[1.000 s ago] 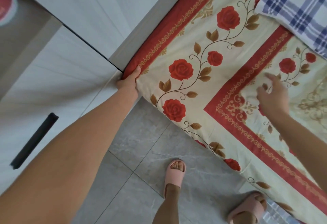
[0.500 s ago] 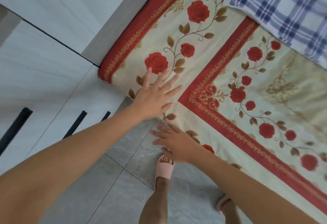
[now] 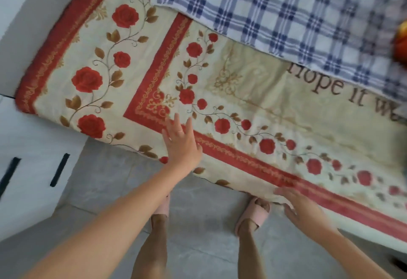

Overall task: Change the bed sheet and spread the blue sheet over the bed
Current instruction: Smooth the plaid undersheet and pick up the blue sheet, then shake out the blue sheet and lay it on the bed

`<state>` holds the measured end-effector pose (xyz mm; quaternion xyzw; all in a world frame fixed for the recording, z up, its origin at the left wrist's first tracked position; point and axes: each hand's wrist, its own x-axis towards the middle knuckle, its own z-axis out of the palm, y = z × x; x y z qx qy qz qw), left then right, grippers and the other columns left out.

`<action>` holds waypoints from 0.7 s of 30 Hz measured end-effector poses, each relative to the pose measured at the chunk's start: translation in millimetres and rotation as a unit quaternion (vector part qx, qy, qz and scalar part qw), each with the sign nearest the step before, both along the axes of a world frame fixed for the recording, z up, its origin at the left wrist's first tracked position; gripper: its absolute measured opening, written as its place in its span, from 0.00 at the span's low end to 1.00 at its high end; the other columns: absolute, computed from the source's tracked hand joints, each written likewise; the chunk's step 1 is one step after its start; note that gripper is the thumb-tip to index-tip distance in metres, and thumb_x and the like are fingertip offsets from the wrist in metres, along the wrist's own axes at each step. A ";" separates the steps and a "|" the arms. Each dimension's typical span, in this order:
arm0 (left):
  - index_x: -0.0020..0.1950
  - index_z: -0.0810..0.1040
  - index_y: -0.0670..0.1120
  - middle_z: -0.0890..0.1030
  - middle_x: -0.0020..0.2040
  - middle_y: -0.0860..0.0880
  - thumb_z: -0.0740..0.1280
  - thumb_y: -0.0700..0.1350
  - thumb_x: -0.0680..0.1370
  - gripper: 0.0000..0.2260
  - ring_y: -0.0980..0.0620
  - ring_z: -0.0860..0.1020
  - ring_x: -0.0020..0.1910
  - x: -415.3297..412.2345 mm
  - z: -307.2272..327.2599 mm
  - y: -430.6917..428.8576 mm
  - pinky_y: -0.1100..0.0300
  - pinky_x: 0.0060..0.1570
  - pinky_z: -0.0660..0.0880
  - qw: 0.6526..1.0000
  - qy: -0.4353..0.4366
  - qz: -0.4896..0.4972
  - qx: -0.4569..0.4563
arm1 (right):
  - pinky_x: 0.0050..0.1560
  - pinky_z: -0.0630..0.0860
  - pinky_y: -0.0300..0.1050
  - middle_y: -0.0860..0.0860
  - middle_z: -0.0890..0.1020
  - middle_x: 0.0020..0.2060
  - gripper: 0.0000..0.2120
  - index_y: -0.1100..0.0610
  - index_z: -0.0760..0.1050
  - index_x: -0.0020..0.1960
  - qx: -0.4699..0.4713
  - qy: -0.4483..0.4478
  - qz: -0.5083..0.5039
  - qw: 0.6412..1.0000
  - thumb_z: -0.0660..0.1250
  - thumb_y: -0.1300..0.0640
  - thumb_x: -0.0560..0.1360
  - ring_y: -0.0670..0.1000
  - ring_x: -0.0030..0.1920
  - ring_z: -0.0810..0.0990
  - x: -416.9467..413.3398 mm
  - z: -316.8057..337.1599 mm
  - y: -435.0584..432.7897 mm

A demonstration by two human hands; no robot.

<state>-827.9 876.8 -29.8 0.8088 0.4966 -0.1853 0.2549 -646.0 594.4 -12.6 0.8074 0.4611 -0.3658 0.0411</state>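
Nearest the camera, the person's two bare legs stood on the grey tiled floor point(image 3: 198, 230), each foot in a pink slipper point(image 3: 253, 214). The toes of the slippers were close against the near edge of the bed point(image 3: 374, 238).

The right grip point(image 3: 301, 206) lay at that near edge, just beside the right-foot slipper. Its fingers point(image 3: 284, 191) were stretched out and released on the hanging border of the floral sheet point(image 3: 253, 80), grasping nothing. This part of the view was blurred, and the position of the thumb could not be determined.

The left grip point(image 3: 181, 144) lay further in and well apart from the right grip. It was released, palm down, fingers straight and spread on the floral sheet, the fingertips reaching the corner of the inner red band. A ring point(image 3: 180, 131) was noted on one finger.

To the outer side of the left grip stood a white cabinet point(image 3: 26, 137) with black bar handles point(image 3: 59, 169), close against the corner of the bed.

The floral sheet, cream with red roses and red borders, covered the bed under and beyond both grips. Brown lettering point(image 3: 317, 82) reading "hope it w" was visible beyond the right grip, partly covered.

The blue sheet point(image 3: 286, 14), checked blue and white, lay on top of the floral sheet on the far part of the bed, beyond both grips and touched by neither. Its near edge ran diagonally across the floral sheet. An orange object point(image 3: 402, 40), cut off by the frame, rested on the blue sheet at the far right; its nature could not be determined.
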 end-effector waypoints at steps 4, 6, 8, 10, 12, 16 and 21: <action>0.76 0.59 0.49 0.47 0.78 0.41 0.61 0.45 0.79 0.26 0.38 0.43 0.76 95.1 18.3 -59.2 0.42 0.74 0.52 0.991 -0.027 -0.113 -0.072 | 0.56 0.72 0.48 0.49 0.74 0.64 0.21 0.53 0.72 0.67 0.041 -0.071 -0.121 0.989 0.65 0.62 0.75 0.54 0.62 0.74 77.3 35.3 -55.9; 0.71 0.66 0.49 0.53 0.77 0.42 0.60 0.44 0.79 0.20 0.41 0.48 0.77 157.9 25.7 -100.5 0.45 0.73 0.55 0.978 -0.062 -0.176 -0.092 | 0.65 0.69 0.53 0.50 0.66 0.70 0.27 0.52 0.66 0.70 0.027 -0.113 -0.189 0.975 0.67 0.61 0.74 0.55 0.69 0.66 126.3 54.3 -102.9; 0.69 0.70 0.47 0.60 0.75 0.43 0.60 0.43 0.79 0.18 0.43 0.55 0.75 222.4 43.9 -144.9 0.49 0.71 0.58 0.964 -0.089 -0.219 -0.118 | 0.70 0.61 0.61 0.55 0.59 0.73 0.35 0.50 0.60 0.73 0.032 -0.186 -0.270 0.944 0.72 0.57 0.70 0.59 0.73 0.57 177.2 63.3 -160.9; 0.68 0.71 0.46 0.64 0.73 0.44 0.60 0.42 0.79 0.17 0.45 0.62 0.72 245.3 56.7 -154.5 0.52 0.67 0.64 0.959 -0.092 -0.224 -0.150 | 0.69 0.57 0.65 0.59 0.52 0.74 0.44 0.49 0.53 0.75 0.049 -0.217 -0.346 0.911 0.75 0.51 0.67 0.62 0.74 0.54 201.3 66.7 -178.1; 0.68 0.72 0.46 0.66 0.71 0.44 0.60 0.42 0.80 0.16 0.43 0.72 0.64 298.9 73.0 -193.2 0.54 0.57 0.71 0.949 -0.107 -0.228 -0.192 | 0.71 0.57 0.62 0.60 0.49 0.75 0.55 0.50 0.44 0.76 0.058 -0.194 -0.474 0.857 0.78 0.46 0.64 0.62 0.74 0.53 252.0 73.9 -226.1; 0.65 0.73 0.47 0.71 0.68 0.47 0.59 0.43 0.81 0.14 0.47 0.77 0.33 369.0 88.0 -244.3 0.56 0.34 0.74 0.936 -0.139 -0.242 -0.215 | 0.72 0.62 0.56 0.52 0.51 0.77 0.71 0.48 0.38 0.77 0.093 -0.019 -0.713 0.695 0.82 0.37 0.50 0.53 0.74 0.60 365.9 32.6 -277.9; 0.64 0.74 0.50 0.74 0.63 0.51 0.59 0.45 0.80 0.13 0.56 0.75 0.34 393.5 73.4 -272.0 0.67 0.30 0.67 0.931 -0.141 -0.267 -0.207 | 0.66 0.67 0.47 0.49 0.66 0.68 0.55 0.53 0.42 0.77 0.140 0.078 -0.711 0.684 0.78 0.48 0.66 0.50 0.66 0.68 404.1 13.8 -212.0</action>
